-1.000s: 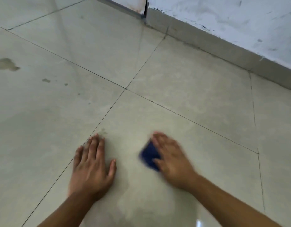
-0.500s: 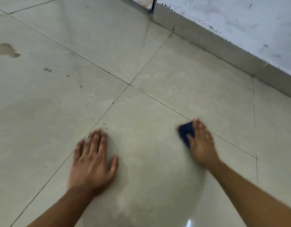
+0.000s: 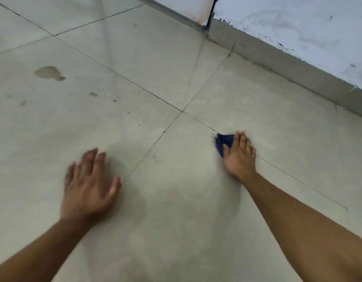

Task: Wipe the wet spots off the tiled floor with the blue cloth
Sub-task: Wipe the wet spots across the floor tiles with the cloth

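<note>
Right hand point(image 3: 240, 154) presses soft, light cloth point(image 3: 223, 142) flat, fingers straight; left hand point(image 3: 88, 184) spread, released, on floor point(image 3: 176, 58); best pinched mid-wad.

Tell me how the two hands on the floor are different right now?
The right hand presses the blue cloth onto the floor; the left hand has nothing under it or in it. The right hand sits on a grout line; the left hand lies beside one, its fingers spread wider. The left hand looks blurrier than the right hand. Both are bare and palm-down with fairly straight fingers.
</note>
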